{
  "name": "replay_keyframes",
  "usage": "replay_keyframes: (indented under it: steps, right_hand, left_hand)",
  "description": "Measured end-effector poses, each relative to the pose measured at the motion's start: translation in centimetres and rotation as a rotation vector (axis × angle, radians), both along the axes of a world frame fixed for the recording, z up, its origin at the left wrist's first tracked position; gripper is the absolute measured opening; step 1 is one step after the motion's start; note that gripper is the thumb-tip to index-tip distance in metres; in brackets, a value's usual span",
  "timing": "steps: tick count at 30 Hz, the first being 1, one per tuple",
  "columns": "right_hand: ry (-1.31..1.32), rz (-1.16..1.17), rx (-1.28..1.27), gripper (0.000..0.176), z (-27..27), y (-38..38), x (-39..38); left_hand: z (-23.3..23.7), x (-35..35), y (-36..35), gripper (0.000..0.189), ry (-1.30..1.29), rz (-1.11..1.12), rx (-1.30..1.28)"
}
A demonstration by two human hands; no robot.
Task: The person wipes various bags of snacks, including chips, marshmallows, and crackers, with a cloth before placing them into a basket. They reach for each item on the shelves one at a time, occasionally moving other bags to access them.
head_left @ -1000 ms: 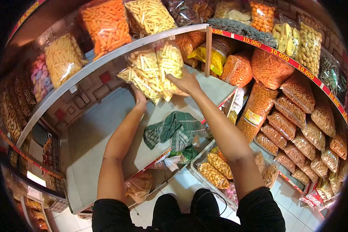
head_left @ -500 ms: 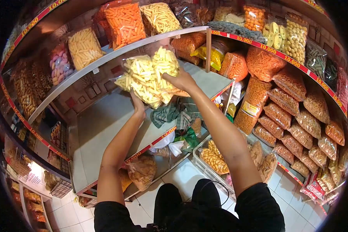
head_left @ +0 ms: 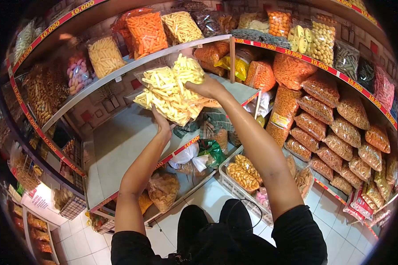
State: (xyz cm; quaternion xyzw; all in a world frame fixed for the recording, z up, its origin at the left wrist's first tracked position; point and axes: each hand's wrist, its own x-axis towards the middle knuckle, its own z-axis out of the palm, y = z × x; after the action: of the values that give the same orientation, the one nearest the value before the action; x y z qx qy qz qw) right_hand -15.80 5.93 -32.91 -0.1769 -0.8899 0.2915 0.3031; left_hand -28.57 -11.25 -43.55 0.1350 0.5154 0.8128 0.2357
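Observation:
A clear plastic bag of pale yellow stick snacks (head_left: 166,90) is held up in front of me, over the grey shelf board (head_left: 115,145). My left hand (head_left: 162,124) supports its lower left side, the fingers partly hidden by the bag. From the right, my right hand (head_left: 208,87) grips the bag's edge with the thumb on top. Something orange-brown shows at its lower right edge, too covered to make out. Below and behind the bag, a dark green cloth (head_left: 214,120) lies on the board.
Above is a shelf with an orange stick snack bag (head_left: 147,33) and a pale stick snack bag (head_left: 105,55). Stacked brown snack bags (head_left: 316,115) fill the right side. A plastic crate (head_left: 241,194) with snack bags stands on the tiled floor, near my legs.
The view has shifted slightly. The bag sits a little lower and nearer to me, with both hands still on it.

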Motion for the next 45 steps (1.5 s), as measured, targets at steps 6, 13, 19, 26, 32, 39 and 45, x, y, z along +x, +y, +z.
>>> replay_keyframes:
  steps: [6,13,19,26,32,39,45]
  right_hand:
    - [0.143,0.187,0.149,0.081,1.4,0.9,4.5]
    - [0.133,0.013,0.175,0.090,4.2,-1.0,14.7]
    - [-0.075,-0.317,0.043,0.106,2.7,-1.7,24.7]
    - [-0.040,-0.432,-0.358,0.115,-6.1,-2.6,35.7]
    - [0.060,-0.716,-0.597,0.107,-16.2,-4.7,39.5]
    - [0.243,-0.719,-0.703,0.089,-23.7,-6.3,41.8]
    - [0.323,-0.734,-0.804,0.085,-31.7,-5.2,42.4]
  left_hand:
    - [0.6,4.2,1.4,0.095,0.002,-0.032,0.082]
    - [2.5,11.6,2.2,0.093,0.019,-0.135,0.107]
    - [1.0,17.0,4.7,0.081,0.040,-0.251,0.047]
    - [-3.1,24.1,6.3,0.070,0.166,-0.417,-0.081]
    - [-8.9,27.2,8.4,0.077,0.411,-0.416,-0.232]
    - [-16.6,28.4,10.6,0.076,0.579,-0.563,-0.466]
    - [-18.8,29.7,10.7,0.074,0.608,-0.614,-0.576]
